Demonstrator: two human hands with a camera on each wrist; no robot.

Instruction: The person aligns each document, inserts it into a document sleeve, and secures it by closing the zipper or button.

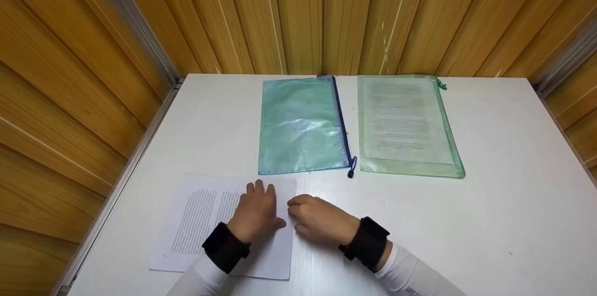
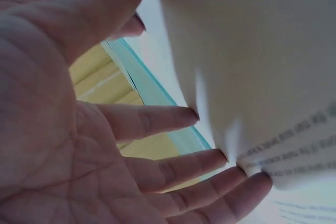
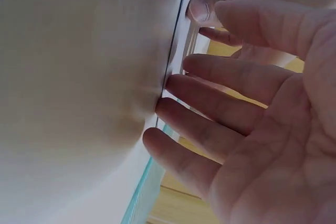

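Printed paper sheets (image 1: 193, 221) lie at the front left of the white table. My left hand (image 1: 254, 214) rests on them, fingers spread and fingertips pressing on the page, as the left wrist view also shows. Right at the right edge of the sheets is my right hand (image 1: 324, 219); in the right wrist view its fingertips (image 3: 165, 106) line up along that edge, with nothing held in the palm. Beyond the hands lies a blue-green zip pouch (image 1: 301, 128) with a dark blue zipper. A pale green zip pouch (image 1: 406, 123) holding a printed sheet lies beside it.
The white table (image 1: 503, 203) extends to the right of the hands. Wood-patterned walls (image 1: 303, 16) stand behind it and at both sides, with a metal frame post (image 1: 140, 21) at the back left corner.
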